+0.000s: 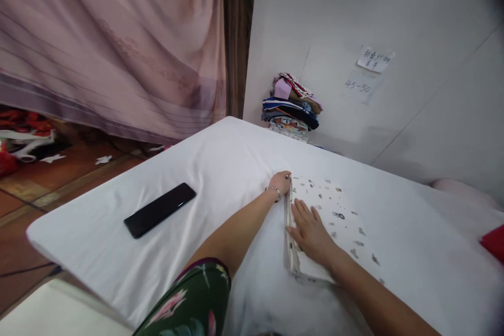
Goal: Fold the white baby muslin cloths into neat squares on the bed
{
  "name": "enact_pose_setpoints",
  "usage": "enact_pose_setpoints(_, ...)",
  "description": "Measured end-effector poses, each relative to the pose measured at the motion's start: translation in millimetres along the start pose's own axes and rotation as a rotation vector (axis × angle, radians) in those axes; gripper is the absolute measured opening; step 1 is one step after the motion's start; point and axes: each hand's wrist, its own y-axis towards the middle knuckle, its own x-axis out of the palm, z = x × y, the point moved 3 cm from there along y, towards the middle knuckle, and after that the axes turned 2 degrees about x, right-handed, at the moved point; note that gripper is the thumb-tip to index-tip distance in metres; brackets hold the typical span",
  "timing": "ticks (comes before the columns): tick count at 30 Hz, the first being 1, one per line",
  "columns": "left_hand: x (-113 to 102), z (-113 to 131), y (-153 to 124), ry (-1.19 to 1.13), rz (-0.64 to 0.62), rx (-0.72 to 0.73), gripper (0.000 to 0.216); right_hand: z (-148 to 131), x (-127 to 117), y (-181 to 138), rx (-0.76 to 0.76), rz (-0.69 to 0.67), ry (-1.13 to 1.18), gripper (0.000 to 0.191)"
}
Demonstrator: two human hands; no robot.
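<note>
A folded white cloth point(331, 199) with small scattered grey and brown prints lies on the white-covered table point(220, 168). Its layered edge faces left. At the far left corner of the cloth, my left hand point(281, 182), with a bracelet on the wrist, is closed on the edge; its fingertips are partly hidden. My right hand point(313, 233) rests flat on top of the cloth near that edge, palm down and fingers stretched out.
A black phone point(160, 209) lies on the table to the left. Stacked folded clothes point(292, 105) stand behind the far edge, against a white wall with handwritten notes point(373, 60). A pink curtain point(118, 37) hangs at the left, and something red point(494, 243) is at the right edge.
</note>
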Motion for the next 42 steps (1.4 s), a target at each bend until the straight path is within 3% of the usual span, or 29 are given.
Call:
enact_pose_setpoints(6, -7, 13, -2, 0.056, -0.004, -0.003, 0.035, -9, 4, 2, -0.002, 0.018, 0.0, 0.065)
enact_pose_setpoints(11, 8, 27, -21, 0.266, -0.03, 0.246, 0.046, -11, -3, 4, 0.032, 0.012, 0.019, 0.063)
enact_pose_setpoints(14, 20, 21, -29, 0.404, -0.063, 0.291, 0.044, -19, -12, -4, 0.06, -0.039, 0.078, 0.064)
enact_pose_setpoints(19, 21, 16, -28, 0.498, -0.065, 0.283, 0.044, -40, -26, -61, -0.117, -0.126, 0.227, 0.069)
enact_pose_setpoints(22, 17, 20, -23, 0.53, -0.112, 0.264, 0.047, -40, -34, -106, -0.236, -0.104, 0.317, 0.06)
enact_pose_setpoints(24, 15, 26, -23, 0.579, -0.132, 0.225, 0.052, -24, -40, -131, -0.226, 0.018, 0.375, 0.046)
enact_pose_setpoints(26, 14, 37, -31, 0.654, -0.119, 0.212, 0.058, 7, -46, -152, -0.106, 0.257, 0.434, 0.037)
enact_pose_setpoints(28, 17, 51, -51, 0.718, -0.112, 0.28, 0.062, 49, -48, -173, 0.11, 0.528, 0.508, 0.031)
enact_pose_setpoints(30, 24, 63, -83, 0.74, -0.163, 0.434, 0.061, 87, -42, -192, 0.378, 0.658, 0.56, 0.028)
enact_pose_setpoints(32, 33, 68, -121, 0.73, -0.242, 0.608, 0.059, 112, -32, -205, 0.571, 0.665, 0.616, 0.029)
enact_pose_setpoints(35, 42, 59, -166, 0.687, -0.351, 0.779, 0.06, 124, -15, -213, 0.677, 0.605, 0.714, 0.032)
enact_pose_setpoints(38, 44, 44, -182, 0.659, -0.389, 0.815, 0.058, 120, -4, -211, 0.668, 0.55, 0.754, 0.035)
enact_pose_setpoints(42, 41, 40, -180, 0.633, -0.363, 0.81, 0.054, 114, -1, -206, 0.5, 0.442, 0.67, 0.039)
